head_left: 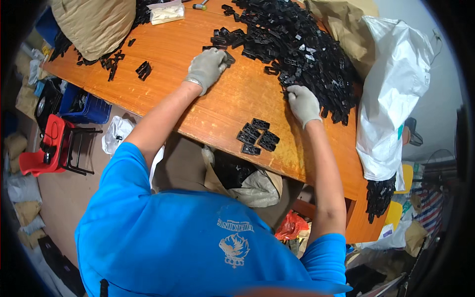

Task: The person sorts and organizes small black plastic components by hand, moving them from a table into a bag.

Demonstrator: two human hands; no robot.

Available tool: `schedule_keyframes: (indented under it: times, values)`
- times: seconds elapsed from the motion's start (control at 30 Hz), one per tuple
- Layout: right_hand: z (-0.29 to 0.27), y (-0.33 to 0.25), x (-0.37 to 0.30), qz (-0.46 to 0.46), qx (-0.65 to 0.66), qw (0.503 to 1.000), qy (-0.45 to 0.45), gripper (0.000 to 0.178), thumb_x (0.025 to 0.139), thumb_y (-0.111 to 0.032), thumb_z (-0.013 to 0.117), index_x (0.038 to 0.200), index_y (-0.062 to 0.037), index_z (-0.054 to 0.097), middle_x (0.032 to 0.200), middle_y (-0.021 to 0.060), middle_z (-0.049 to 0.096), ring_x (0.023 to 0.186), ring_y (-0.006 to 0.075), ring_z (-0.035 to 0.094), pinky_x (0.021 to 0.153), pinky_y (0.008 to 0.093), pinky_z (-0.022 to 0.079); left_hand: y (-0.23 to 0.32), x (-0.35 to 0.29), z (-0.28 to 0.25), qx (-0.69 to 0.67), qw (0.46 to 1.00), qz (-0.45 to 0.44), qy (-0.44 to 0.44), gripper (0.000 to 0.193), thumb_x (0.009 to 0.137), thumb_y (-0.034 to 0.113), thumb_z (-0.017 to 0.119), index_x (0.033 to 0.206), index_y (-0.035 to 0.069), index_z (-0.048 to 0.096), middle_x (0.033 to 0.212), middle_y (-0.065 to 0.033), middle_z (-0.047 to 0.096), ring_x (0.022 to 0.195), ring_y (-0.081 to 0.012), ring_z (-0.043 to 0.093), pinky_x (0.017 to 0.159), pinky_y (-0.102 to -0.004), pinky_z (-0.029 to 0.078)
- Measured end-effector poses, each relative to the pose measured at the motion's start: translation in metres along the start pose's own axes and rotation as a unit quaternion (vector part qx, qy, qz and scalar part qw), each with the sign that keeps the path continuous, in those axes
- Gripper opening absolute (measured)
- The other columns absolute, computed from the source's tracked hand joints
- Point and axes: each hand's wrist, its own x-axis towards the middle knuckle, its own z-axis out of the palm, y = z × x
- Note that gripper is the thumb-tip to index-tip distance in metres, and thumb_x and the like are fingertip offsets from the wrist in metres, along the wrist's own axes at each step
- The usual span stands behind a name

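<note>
On the orange wooden table, a large heap of small black plastic parts [297, 54] spreads across the far right. My left hand [208, 65], in a grey glove, is closed around a black plastic part [229, 60] beside a small group of the same parts [225, 38]. At the heap's near left edge, my right hand [304, 104], also gloved, has its fingertips pinched together on a small black plastic part [285, 91], mostly hidden by the fingers. Between my forearms, near the table's front edge, lies a small cluster of black rectangular parts [257, 136].
A brown sack [94, 24] stands at the far left beside scattered black pieces [113, 65]. A clear bag [166, 12] lies at the back. To the right leans a white woven sack [391, 99]. An open sack [252, 185] sits under the table's front; a red chair [52, 146] stands left.
</note>
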Motion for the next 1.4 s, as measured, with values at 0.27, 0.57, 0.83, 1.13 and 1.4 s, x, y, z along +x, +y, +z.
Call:
schedule_keyframes:
  times: [0.27, 0.57, 0.83, 1.13, 1.4]
  values:
    - [0.002, -0.027, -0.038, 0.057, 0.000, 0.998, 0.016, 0.017, 0.095, -0.020, 0.075, 0.108, -0.0103, 0.077, 0.111, 0.0159, 0.077, 0.106, 0.0374, 0.074, 0.092, 0.0468, 0.058, 0.063, -0.036, 0.010, -0.077, 0.993, -0.060, -0.073, 0.026, 0.103, 0.032, 0.071, 0.108, 0.007, 0.076, 0.117, -0.0188, 0.075, 0.110, -0.0406, 0.071, 0.096, -0.0501, 0.056]
    - [-0.004, -0.025, -0.059, 0.009, -0.027, 0.999, -0.032, 0.021, 0.094, -0.015, 0.074, 0.115, -0.0121, 0.072, 0.117, 0.0185, 0.074, 0.104, 0.0401, 0.074, 0.089, 0.0509, 0.060, 0.092, -0.071, 0.026, -0.206, 0.976, -0.038, -0.055, 0.036, 0.103, 0.014, 0.062, 0.139, 0.011, 0.068, 0.126, -0.0187, 0.076, 0.117, -0.0398, 0.072, 0.101, -0.0485, 0.057]
    - [-0.004, -0.037, -0.062, 0.017, -0.027, 0.999, -0.026, 0.027, 0.095, -0.020, 0.076, 0.121, -0.0121, 0.076, 0.120, 0.0167, 0.074, 0.107, 0.0390, 0.074, 0.092, 0.0495, 0.059, 0.088, -0.041, 0.001, -0.023, 0.977, 0.195, -0.085, 0.033, 0.098, 0.010, 0.068, 0.130, 0.017, 0.075, 0.116, -0.0125, 0.067, 0.115, -0.0362, 0.065, 0.097, -0.0485, 0.056]
    - [-0.001, -0.067, -0.064, -0.001, 0.111, 0.994, 0.014, 0.026, 0.093, -0.022, 0.079, 0.114, -0.0063, 0.078, 0.116, 0.0171, 0.073, 0.108, 0.0365, 0.073, 0.096, 0.0467, 0.057, 0.073, -0.042, 0.020, -0.150, 0.966, 0.159, -0.141, 0.030, 0.087, 0.017, 0.084, 0.115, 0.010, 0.076, 0.118, -0.0129, 0.072, 0.117, -0.0368, 0.067, 0.103, -0.0470, 0.054]
    - [0.012, -0.079, -0.049, -0.026, 0.079, 0.996, -0.018, 0.021, 0.092, -0.019, 0.080, 0.110, -0.0072, 0.079, 0.109, 0.0178, 0.071, 0.105, 0.0381, 0.071, 0.093, 0.0486, 0.057, 0.076, -0.048, 0.029, -0.180, 0.968, 0.100, -0.146, 0.031, 0.088, 0.019, 0.083, 0.116, 0.007, 0.078, 0.111, -0.0150, 0.076, 0.107, -0.0357, 0.072, 0.094, -0.0457, 0.057]
